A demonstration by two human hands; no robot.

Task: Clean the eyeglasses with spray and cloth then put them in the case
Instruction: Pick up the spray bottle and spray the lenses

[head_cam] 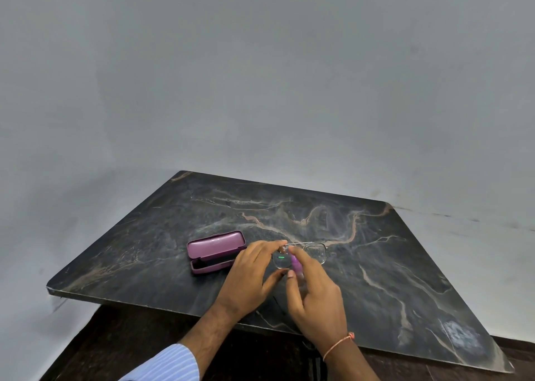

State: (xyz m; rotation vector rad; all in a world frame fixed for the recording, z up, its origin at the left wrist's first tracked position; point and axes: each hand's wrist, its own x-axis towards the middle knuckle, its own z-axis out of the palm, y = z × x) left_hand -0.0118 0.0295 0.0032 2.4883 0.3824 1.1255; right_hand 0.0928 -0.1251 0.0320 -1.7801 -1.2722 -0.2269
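- The left hand (251, 267) reaches in from the lower left over the dark marbled table (405, 264); its forearm comes out of a blue striped sleeve (170, 364); the fingers curl over the top of the eyeglasses (301, 253) and the thumb comes up from below, so that one lens is pinched between them
- The right hand (315, 299) comes in from the lower right, wrist bent upward, a thin orange thread band (338, 347) tied round the wrist; its fingers are wrapped round a small spray bottle (296, 264) with a purple body, and one finger lies along the top of it; the bottle sits just beside the held lens
- The eyeglasses are thin metal-framed, held above the table near its middle; the second lens sticks out to the right of both hands, and one temple arm runs back over the left fingers
- The case (215, 251) is a purple hard shell, lying open on the table just left of the left hand, dark lining visible inside
- No writing on the case or the bottle can be read; a small green glint shows on the pinched lens
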